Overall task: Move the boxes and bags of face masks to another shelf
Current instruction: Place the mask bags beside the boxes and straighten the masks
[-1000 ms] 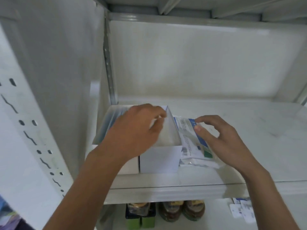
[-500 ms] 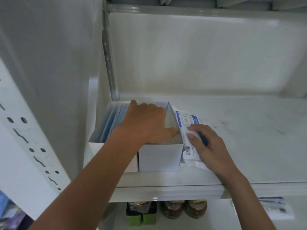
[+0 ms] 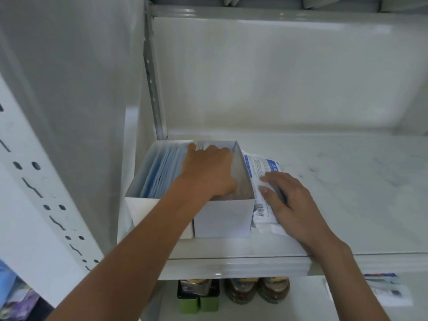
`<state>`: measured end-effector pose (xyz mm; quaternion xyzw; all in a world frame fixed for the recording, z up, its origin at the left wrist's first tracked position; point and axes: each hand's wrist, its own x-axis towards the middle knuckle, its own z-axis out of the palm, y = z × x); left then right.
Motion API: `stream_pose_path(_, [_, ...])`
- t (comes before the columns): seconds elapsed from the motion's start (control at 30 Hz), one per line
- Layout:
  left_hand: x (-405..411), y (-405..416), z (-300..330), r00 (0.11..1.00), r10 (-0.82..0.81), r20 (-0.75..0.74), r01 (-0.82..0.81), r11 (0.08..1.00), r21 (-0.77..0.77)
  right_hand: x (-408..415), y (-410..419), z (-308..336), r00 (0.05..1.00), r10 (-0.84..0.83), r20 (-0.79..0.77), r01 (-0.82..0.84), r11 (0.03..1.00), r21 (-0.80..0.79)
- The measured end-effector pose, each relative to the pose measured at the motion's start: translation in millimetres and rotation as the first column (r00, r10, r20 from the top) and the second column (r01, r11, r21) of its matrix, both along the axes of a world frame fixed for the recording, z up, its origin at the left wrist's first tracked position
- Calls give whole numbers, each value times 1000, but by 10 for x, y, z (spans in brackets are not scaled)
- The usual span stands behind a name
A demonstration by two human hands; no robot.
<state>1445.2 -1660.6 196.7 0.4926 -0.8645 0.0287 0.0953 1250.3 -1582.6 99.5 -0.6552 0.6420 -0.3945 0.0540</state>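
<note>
Two open white boxes stand side by side in the shelf's left corner. The left box holds blue face masks standing on edge. My left hand reaches down into the right box, its fingertips hidden inside. A white and blue bag of masks leans against the outside of that box's right wall. My right hand grips this bag, thumb on its near face and fingers over its far side.
The white shelf stretches bare to the right of the bag. A perforated upright stands at the left. On the shelf below are green tins, brown jars and flat packets.
My left hand has gone from the box's top edge down into the right box. My right hand has closed on the bag and stood it up against the box's side.
</note>
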Motion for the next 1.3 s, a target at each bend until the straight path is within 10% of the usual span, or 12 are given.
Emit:
stream_pose_path(0.2, [226, -13, 167, 899, 43, -436, -12, 997, 73, 92, 7, 275, 998, 2, -68, -15, 983, -183])
stream_pose_path(0.4, [290, 102, 88, 988, -122, -91, 130, 987, 91, 422, 11, 597, 988, 83, 131, -64, 988, -143])
stream_pose_path(0.53, [453, 151, 0, 960, -211, -183, 185, 972, -147, 496, 11, 644, 988, 4, -152, 5, 998, 64])
stream_pose_path(0.77, [512, 138, -81, 956, -219, -194, 224, 975, 1, 640, 86, 905, 783, 4, -622, 176, 958, 228])
stream_pose_path(1.1, [825, 308, -72, 963, -50, -266, -48, 936, -349, 1028, 59, 1037, 811, -13, -585, 309, 858, 410])
stream_pose_path(1.3, [1107, 127, -172, 881, 214, -421, -209, 976, 58, 1112, -134, 978, 878, -99, -469, 324, 844, 428])
